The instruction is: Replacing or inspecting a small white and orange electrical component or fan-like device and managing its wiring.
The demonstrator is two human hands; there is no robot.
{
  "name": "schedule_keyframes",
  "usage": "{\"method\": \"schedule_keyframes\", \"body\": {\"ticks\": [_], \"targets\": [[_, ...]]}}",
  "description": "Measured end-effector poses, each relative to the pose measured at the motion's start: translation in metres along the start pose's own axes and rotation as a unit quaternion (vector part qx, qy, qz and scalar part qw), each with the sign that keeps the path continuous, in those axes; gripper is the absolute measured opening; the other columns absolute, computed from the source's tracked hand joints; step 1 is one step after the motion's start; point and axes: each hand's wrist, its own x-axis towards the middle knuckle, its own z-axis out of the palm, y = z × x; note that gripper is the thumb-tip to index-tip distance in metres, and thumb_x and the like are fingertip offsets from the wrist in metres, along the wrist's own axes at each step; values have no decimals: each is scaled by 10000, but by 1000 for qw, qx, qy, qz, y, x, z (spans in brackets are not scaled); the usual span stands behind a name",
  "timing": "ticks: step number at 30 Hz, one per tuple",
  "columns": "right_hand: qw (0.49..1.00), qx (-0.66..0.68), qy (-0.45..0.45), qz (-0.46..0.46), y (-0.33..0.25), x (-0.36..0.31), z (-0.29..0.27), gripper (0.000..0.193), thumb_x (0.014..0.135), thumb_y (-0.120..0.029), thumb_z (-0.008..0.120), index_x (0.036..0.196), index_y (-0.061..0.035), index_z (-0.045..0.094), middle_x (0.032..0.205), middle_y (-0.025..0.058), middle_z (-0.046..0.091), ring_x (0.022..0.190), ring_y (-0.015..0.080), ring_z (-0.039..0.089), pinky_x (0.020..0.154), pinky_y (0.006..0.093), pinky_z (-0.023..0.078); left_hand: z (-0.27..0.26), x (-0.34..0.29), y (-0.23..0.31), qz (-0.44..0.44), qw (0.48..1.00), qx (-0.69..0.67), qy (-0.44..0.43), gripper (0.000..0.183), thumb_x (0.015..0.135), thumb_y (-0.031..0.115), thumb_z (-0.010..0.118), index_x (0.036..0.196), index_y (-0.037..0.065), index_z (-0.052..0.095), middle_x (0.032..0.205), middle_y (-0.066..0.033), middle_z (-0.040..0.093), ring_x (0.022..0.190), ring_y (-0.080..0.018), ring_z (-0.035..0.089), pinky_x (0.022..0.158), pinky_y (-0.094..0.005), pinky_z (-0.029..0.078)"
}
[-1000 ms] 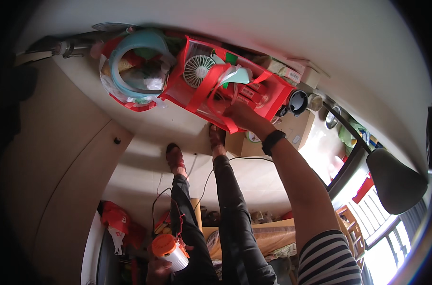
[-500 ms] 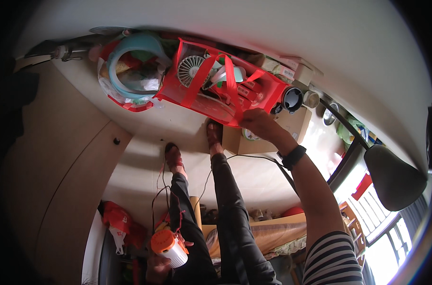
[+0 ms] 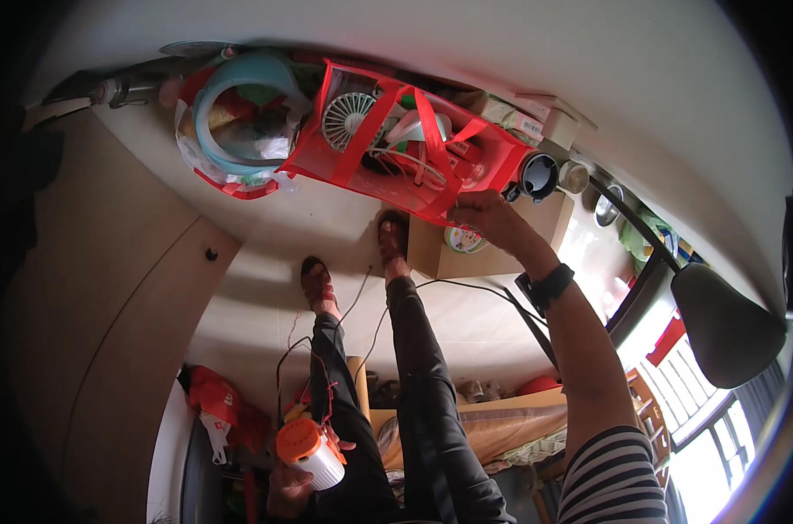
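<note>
Head view showed the right hand with thumb and fingers pinched together on the near rim of the red bag; the bag (a round-grilled fan lay inside it) stood near the wall, beside a cardboard box; the left hand was curled around a white container with an orange lid, in front of the legs.

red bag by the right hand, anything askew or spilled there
No spill or damage shows. The red bag just looks untidy: its straps lie across the open top, one partly covering the small fan, and the inside looks jumbled.
</note>
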Motion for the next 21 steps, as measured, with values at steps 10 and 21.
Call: {"method": "schedule_keyframes", "body": {"ticks": [10,21], "targets": [[999,-6,-35,-7,-12,5,-6,120,788,-112,583,824,-4,622,686,9,557,676,77,520,640,249,424,5,6,-3,22,999,-34,13,720,847,601,229,1119,-28,449,982,-152,494,954,-251,501,945,-514,326],[989,-107,-34,-97,-13,15,-10,104,767,-88,560,805,3,591,689,70,565,655,150,532,628,277,428,-25,-5,-13,72,993,35,-81,729,680,109,639,1289,61,240,1168,-189,389,1063,-298,436,922,-582,346]]}}
